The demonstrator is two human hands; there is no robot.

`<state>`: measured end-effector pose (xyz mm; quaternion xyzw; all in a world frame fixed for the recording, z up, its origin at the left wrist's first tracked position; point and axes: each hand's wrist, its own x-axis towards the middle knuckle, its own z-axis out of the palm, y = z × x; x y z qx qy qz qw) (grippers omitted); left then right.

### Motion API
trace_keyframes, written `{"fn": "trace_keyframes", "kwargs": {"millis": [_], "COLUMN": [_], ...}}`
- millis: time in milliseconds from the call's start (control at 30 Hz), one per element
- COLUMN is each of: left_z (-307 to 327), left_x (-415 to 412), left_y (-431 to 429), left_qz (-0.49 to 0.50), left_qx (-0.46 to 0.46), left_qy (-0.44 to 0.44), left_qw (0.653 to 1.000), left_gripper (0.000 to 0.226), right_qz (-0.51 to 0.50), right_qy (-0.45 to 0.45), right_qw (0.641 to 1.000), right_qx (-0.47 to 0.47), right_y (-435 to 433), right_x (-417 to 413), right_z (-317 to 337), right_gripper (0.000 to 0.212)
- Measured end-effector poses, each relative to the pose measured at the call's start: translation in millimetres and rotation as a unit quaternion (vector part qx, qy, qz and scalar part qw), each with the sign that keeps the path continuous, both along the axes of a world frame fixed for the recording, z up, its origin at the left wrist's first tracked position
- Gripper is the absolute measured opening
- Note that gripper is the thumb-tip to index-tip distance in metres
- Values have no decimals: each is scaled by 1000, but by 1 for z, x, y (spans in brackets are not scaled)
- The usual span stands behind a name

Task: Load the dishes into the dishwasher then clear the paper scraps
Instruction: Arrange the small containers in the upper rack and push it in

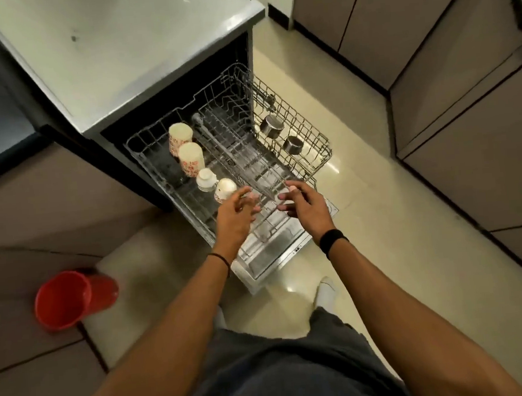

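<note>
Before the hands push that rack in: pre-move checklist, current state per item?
1. Left hand and right hand empty: ok, fingers relaxed, holding nothing.
2. Grip on rack front: cannot tell, fingertips are at the front edge but contact is unclear.
3. Tall patterned cups and small white cups seated: ok, in a row along the rack's left side.
4. Steel cups contained: ok, tilted, inside the right-hand wire basket.
5. Red bucket clear of the door: ok, on the floor off to the left.
6. Paper scraps: cannot tell, none in view.
</note>
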<state>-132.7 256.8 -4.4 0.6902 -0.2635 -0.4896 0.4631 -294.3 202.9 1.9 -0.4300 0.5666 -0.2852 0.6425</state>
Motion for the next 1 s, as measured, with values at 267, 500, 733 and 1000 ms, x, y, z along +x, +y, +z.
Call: {"fn": "trace_keyframes", "kwargs": {"millis": [267, 500, 733, 1000], "left_z": [-16, -34, -69, -114], "left_x": [-99, -111, -112, -109], "left_y": [-30, -49, -49, -46], "left_qz": [91, 189, 242, 271], "left_qx": [26, 44, 93, 175], "left_qy": [-19, 9, 68, 118], "left_qw": [995, 981, 963, 939], "left_gripper": [31, 31, 16, 16], "right_qz": [94, 199, 258, 274], "right_qy": [38, 95, 132, 180], "right_qw": [995, 974, 954, 936], "right_qx": [19, 49, 72, 125], "right_y": [-58, -86, -101, -107], "right_x": [-84, -76, -49, -37], "right_z": [-18, -46, -80, -115], "right_gripper": [30, 29, 28, 20]}}
